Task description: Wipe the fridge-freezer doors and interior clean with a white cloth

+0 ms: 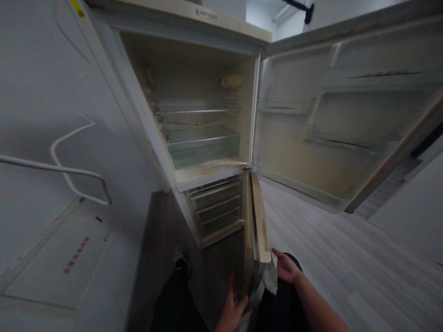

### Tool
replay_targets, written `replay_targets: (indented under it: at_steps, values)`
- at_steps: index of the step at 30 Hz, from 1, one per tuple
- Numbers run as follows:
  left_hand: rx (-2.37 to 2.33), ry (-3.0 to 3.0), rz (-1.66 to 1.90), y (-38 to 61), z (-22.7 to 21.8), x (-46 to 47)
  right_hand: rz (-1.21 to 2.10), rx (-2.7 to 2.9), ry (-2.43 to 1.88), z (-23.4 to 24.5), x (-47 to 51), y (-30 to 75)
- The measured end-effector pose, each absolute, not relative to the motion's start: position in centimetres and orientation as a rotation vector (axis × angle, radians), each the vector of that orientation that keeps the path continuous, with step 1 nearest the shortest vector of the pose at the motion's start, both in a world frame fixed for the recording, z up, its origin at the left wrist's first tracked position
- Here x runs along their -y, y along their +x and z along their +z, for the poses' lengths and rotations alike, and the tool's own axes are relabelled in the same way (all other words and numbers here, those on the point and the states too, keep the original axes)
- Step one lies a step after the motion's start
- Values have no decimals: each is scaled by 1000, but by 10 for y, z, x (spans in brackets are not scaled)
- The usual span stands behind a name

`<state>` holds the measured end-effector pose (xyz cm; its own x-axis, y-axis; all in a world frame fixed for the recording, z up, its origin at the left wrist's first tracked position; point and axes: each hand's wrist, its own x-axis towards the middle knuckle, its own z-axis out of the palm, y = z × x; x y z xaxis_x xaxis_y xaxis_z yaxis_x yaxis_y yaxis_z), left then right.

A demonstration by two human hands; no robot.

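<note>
I stand in front of an open fridge [194,60] with both doors swung open. My left hand [232,308] lies flat against the inner side of the lower freezer door [258,226], fingers spread. My right hand [285,267] grips the outer edge of that door and seems to hold a white cloth [270,279] that hangs below it. The upper door [332,124] stands wide open to the right, its racks bare. Inside the upper compartment are glass shelves [200,138] and a yellowish round part [231,80] on the back wall. The freezer drawers [216,205] show below.
A white wall with a bent pipe [69,170] and a floor hatch [62,249] lies to the left. Grey wood-look floor [346,258] spreads to the right. My dark trouser legs and one foot [180,260] are at the bottom.
</note>
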<state>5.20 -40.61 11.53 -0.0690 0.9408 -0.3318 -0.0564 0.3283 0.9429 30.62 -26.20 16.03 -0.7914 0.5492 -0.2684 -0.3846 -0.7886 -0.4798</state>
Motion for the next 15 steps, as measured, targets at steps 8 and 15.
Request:
replay_targets:
  at_steps: [8, 15]
  values:
    - [-1066, 945, 931, 65, 135, 399, 2329, 658, -636, 154, 274, 359]
    - [-902, 995, 694, 89, 157, 378, 2319, 575, -774, 179, 325, 410]
